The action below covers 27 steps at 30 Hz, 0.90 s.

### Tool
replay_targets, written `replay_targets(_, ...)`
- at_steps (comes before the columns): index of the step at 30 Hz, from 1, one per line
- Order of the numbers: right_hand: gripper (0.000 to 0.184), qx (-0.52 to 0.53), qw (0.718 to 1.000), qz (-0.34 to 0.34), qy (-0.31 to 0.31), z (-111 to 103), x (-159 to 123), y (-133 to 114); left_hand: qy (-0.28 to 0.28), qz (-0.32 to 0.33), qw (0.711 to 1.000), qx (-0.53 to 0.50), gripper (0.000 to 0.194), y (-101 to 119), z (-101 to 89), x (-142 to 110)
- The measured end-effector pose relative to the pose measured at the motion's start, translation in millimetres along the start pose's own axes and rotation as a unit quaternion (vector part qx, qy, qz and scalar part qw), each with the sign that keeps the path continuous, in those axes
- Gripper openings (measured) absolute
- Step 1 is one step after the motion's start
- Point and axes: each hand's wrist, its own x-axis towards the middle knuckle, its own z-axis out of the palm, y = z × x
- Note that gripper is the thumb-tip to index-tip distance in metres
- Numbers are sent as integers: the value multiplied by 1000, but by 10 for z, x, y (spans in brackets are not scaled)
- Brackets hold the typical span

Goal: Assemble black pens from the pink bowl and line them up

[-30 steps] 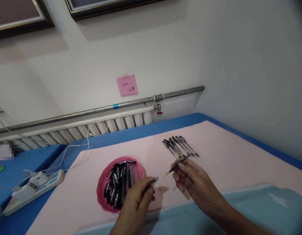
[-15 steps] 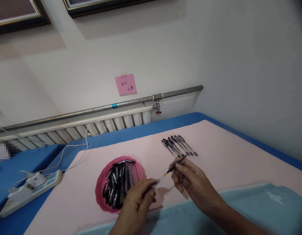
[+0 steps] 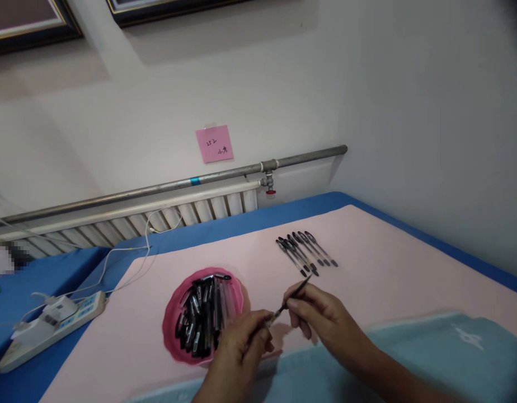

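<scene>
My left hand (image 3: 244,344) is closed around a clear pen barrel (image 3: 271,321); most of the barrel is hidden in the fingers. Between thumb and fingertips my right hand (image 3: 319,316) pinches a dark pen refill (image 3: 301,286). The refill slants down to the left, its lower end at the mouth of the barrel and seemingly partly inside. Left of the hands stands a pink scalloped bowl (image 3: 167,330) of black pen caps (image 3: 194,330) and clear tubes (image 3: 225,299). Beyond my right hand, several capped pens (image 3: 302,252) lie side by side in a slanted row.
Pink paper (image 3: 380,263) covers the blue tabletop (image 3: 300,206). A white power strip (image 3: 52,333) with chargers and cables lies at the left. Light blue cloth (image 3: 422,347) spans the near edge. Behind the table run a radiator (image 3: 206,210) and a metal pipe (image 3: 231,172).
My right hand has moved down and left toward my left hand, bringing the refill closer into the barrel. Less of the refill shows between the hands. The bowl and the row of pens are unchanged.
</scene>
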Motion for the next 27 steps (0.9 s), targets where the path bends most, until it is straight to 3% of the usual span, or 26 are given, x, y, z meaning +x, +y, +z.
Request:
replay_targets(4, 22, -36, 999, 22, -34, 35, -7, 6, -10, -24, 990, -138, 25, 86, 57, -5)
replay_targets(8, 17, -52, 996, 53, -39, 73, -9, -28, 39, -69, 958, -276, 26, 103, 55, 17)
replay_targets(15, 14, -55, 984, 67, -159, 277, -3, 172, 126, -49, 925, -355, 26, 6, 106, 79)
replay_targets(18, 13, -58, 983, 77, -157, 311, -6, 192, 136, -55, 934, -325, 25, -11, 131, 91)
replay_targets(20, 14, -60, 985, 79, -141, 307, -5, 168, 147, -54, 950, -271, 24, -24, 48, 88)
replay_targets(24, 12, -44, 990, 88, -97, 266, 17, 157, 258, -56, 962, -69, 18, -113, -429, 7)
replay_targets(27, 14, -29, 991, 104, -78, 223, 36, 200, 349, -114, 926, 86, 20, -231, -858, -109)
